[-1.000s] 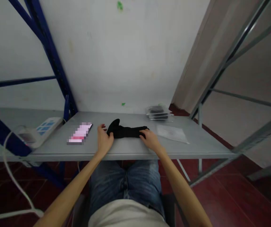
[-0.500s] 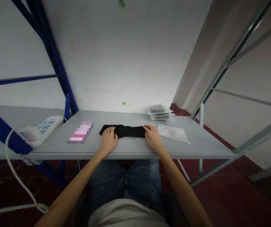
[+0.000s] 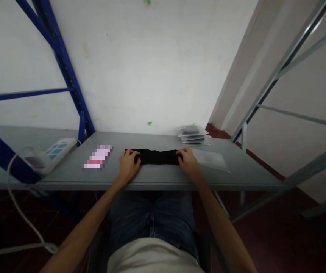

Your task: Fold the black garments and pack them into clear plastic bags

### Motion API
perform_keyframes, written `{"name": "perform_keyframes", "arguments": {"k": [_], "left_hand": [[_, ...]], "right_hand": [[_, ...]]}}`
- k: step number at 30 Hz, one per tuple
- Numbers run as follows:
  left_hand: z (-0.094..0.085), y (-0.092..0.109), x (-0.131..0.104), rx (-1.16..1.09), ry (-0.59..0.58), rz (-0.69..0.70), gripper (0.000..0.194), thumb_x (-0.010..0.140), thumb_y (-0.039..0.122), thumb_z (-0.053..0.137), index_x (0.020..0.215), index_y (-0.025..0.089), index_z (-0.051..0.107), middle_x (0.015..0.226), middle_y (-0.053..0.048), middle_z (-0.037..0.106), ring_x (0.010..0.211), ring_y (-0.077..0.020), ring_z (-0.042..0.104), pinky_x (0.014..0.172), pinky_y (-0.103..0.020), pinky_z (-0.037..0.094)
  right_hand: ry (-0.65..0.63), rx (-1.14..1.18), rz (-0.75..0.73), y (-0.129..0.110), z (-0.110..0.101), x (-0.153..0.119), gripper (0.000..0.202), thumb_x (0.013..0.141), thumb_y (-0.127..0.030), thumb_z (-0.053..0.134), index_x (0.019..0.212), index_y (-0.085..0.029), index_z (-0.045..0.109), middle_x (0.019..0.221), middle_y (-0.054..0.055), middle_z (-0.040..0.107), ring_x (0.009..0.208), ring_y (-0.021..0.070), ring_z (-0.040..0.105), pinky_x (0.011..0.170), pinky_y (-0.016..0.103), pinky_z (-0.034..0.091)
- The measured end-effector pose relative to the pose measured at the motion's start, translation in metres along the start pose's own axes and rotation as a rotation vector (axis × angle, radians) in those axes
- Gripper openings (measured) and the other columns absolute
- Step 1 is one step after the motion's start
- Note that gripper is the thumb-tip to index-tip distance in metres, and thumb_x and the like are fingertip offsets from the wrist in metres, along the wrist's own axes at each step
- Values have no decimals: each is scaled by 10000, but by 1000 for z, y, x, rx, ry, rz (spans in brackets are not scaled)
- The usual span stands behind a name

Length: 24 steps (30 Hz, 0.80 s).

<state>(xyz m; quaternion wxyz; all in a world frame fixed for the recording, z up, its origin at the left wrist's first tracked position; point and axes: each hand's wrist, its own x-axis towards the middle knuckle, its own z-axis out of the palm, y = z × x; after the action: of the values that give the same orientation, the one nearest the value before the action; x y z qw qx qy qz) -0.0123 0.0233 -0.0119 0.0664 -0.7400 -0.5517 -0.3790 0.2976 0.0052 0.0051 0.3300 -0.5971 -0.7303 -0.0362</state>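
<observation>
A long, folded piece of black cloth (image 3: 158, 157) lies flat on the grey table, close to its front edge. Its left end is under my left hand (image 3: 128, 165), whose fingers are curled over and closed on the fabric. At the other end, my right hand (image 3: 188, 162) pinches the cloth between thumb and fingers. The strip stretches fairly straight between both hands. Just right of my right hand lies a flat, clear plastic bag (image 3: 212, 160), partly hidden by that hand. The cloth's exact kind does not show.
Several clear packets with dark contents form a stack (image 3: 192, 135) at the back right. A blurred-out pink phone-like item (image 3: 98, 157) lies left of the cloth. Farther left are a white power strip (image 3: 60, 151) and its cable (image 3: 23, 216). A blue metal post (image 3: 69, 76) rises there.
My left fingers have curled in over the cloth's left end, so its pointed tip no longer sticks out. My right hand has shifted slightly right, and its fingers have bent more around the other end.
</observation>
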Motion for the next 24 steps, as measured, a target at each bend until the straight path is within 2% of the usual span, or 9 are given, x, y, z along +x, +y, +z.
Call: {"name": "perform_keyframes", "arguments": {"k": [2,5,7,8,11,13,16,20,24], "left_hand": [[-8,4,2,-5,8,4,174,883,238,593,1005,239,717,1097,-106,664,1132,-337,567,1006,-529,497],[-28,5,7,11,-41,79,148,813,177,634,931,251,683,1204,-82,680,1211,-340,562,1140,-600,377],[-46,2,11,8,-172,171,148,793,171,646,912,257,666,1222,-52,700,1218,-318,584,1207,-612,278],[-54,1,12,-8,-276,216,140,797,195,657,922,259,665,1183,-40,718,1187,-301,608,1212,-593,274],[-74,-2,14,-62,-560,272,153,857,383,680,940,254,684,1032,-20,750,1049,-260,664,1131,-479,384],[-79,-1,15,-69,-622,253,274,916,499,626,868,237,692,972,-30,753,975,-246,676,1014,-404,448],[-79,1,15,-48,-616,253,452,1000,547,495,741,218,668,901,-57,736,883,-234,672,849,-349,467],[-68,-1,13,-60,-592,223,273,992,450,537,950,218,675,871,-44,715,827,-229,658,751,-330,449],[-56,-8,8,1,-576,182,216,934,394,615,1041,208,641,898,-58,698,888,-261,647,753,-345,456]], "right_hand": [[-56,40,-13,2,-14,2,216,903,-134,570,1025,-221,725,1103,90,630,1055,249,612,961,372,497],[-266,114,-104,4,-39,3,166,852,-140,647,955,-224,745,1062,61,667,989,214,641,939,332,491],[-448,162,-155,4,-55,1,95,831,-194,710,903,-225,763,1021,45,709,961,209,658,919,313,489],[-532,175,-157,3,-62,0,57,836,-255,735,869,-225,770,996,40,729,946,213,665,899,307,490],[-687,158,-96,-1,-70,-3,295,897,-478,704,776,-217,770,915,44,764,889,225,678,816,301,482],[-708,113,-45,-3,-67,-3,388,950,-525,632,768,-211,770,859,50,766,832,219,680,762,295,465],[-698,3,-12,-5,-55,-1,331,964,-457,638,797,-200,765,791,46,753,762,200,670,700,282,431],[-659,-109,14,-3,-42,-1,187,874,-378,770,839,-196,743,859,40,753,781,186,671,646,260,397],[-605,-109,36,1,-39,-4,217,806,-351,841,917,-201,729,955,34,758,844,189,683,653,250,408]]}}
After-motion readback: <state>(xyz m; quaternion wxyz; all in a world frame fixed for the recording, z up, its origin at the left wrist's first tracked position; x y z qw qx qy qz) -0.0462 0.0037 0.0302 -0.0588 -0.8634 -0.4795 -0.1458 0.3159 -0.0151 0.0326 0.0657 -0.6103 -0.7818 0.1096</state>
